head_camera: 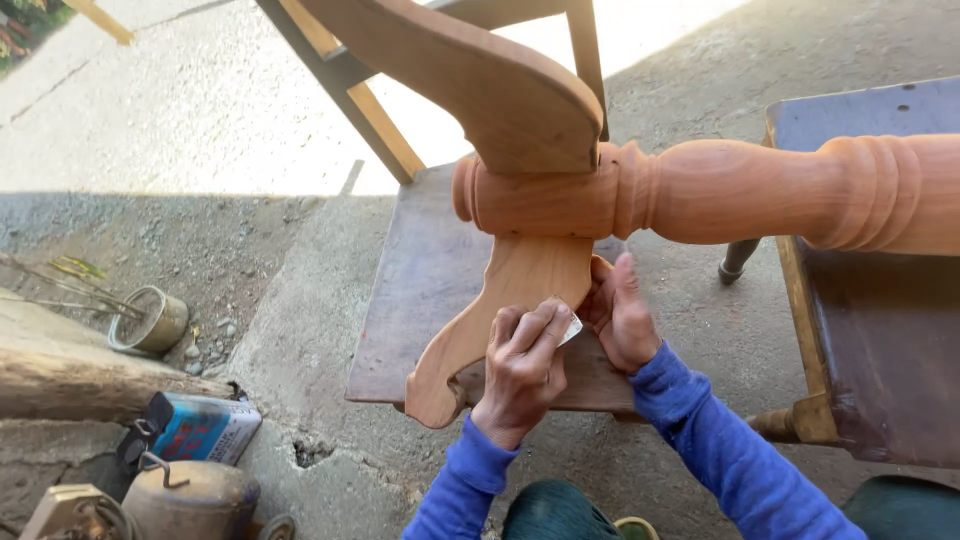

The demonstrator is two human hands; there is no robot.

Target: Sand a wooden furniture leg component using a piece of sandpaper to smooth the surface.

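Pressing sandpaper on curved wooden leg, left hand closed, right hand gripping leg

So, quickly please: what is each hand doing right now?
Left hand: closed, pressing a small pale sheet against the curved wooden leg.
Right hand: gripping the edge of the same leg, no tool visible.

Both hands press pale sandpaper against a curved wooden leg.

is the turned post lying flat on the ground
No, the turned post lies across a dark table and a board, off the ground, while both hands work on a curved leg.
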